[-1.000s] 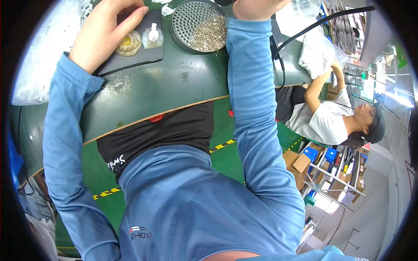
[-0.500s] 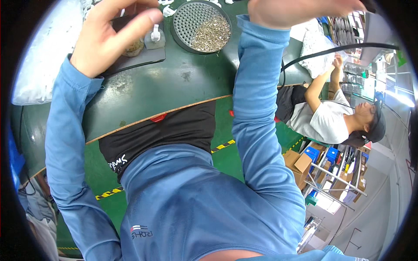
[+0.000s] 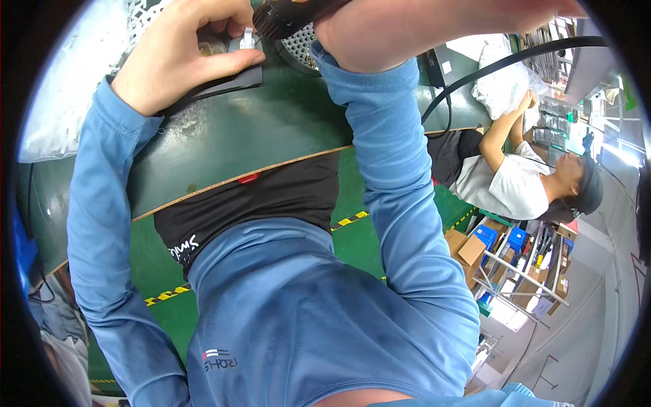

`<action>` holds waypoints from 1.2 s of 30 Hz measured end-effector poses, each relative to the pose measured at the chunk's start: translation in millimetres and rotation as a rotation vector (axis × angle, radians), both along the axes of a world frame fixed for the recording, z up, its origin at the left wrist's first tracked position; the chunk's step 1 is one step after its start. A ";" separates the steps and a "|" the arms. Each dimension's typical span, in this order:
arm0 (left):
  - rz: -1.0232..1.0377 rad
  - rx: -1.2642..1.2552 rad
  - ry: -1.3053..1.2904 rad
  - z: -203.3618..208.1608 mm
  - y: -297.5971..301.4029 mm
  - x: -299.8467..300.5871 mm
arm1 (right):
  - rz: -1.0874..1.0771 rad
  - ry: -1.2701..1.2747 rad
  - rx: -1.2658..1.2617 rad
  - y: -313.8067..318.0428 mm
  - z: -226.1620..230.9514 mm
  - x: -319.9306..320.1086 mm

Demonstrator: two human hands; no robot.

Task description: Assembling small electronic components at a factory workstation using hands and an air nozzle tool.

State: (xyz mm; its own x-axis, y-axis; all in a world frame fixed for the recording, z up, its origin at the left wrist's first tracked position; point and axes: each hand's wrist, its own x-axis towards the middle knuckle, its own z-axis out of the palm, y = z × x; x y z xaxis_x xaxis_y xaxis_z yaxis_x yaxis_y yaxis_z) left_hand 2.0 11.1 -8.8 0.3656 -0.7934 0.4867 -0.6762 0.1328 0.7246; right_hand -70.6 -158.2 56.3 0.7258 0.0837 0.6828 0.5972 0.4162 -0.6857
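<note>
My left hand reaches over the green workbench, its thumb and fingers closed about a small white plastic part. The part stands upright at the edge of a dark flat fixture, partly covered by the hand. My right hand grips a black electric screwdriver with a ribbed front end; its fingers are mostly cut off by the upper edge. The screwdriver's tip is close beside the white part; whether they touch I cannot tell. Behind the tool, a round perforated tray is largely hidden.
A clear bag of white pieces lies at the left. A black cable arcs across the right, near a small black box. Further right sits a co-worker beside a white bag. Shelving with boxes stands beyond.
My right hand has swung left, bringing the screwdriver over the tray and to the white part. My left hand has lowered and its fingers have closed about that part.
</note>
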 end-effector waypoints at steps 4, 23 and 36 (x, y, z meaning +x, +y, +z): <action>0.013 0.006 -0.018 10.1 3.3 -9.9 | 0.036 0.028 0.016 3.4 -4.6 2.8; -0.054 0.248 0.241 22.9 12.3 -16.0 | 0.177 0.146 -0.007 5.9 -28.4 31.7; 0.171 0.169 -0.093 -17.8 10.4 0.8 | -0.022 0.215 0.120 19.2 -3.0 12.3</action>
State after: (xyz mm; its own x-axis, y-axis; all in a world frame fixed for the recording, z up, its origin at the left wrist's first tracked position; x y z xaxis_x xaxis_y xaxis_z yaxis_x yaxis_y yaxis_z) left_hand 2.8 21.6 -26.6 0.4612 -0.7968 0.3903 -0.7433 -0.1067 0.6604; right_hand -58.3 -139.0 53.3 0.8563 -0.0059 0.5164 0.4523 0.4911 -0.7445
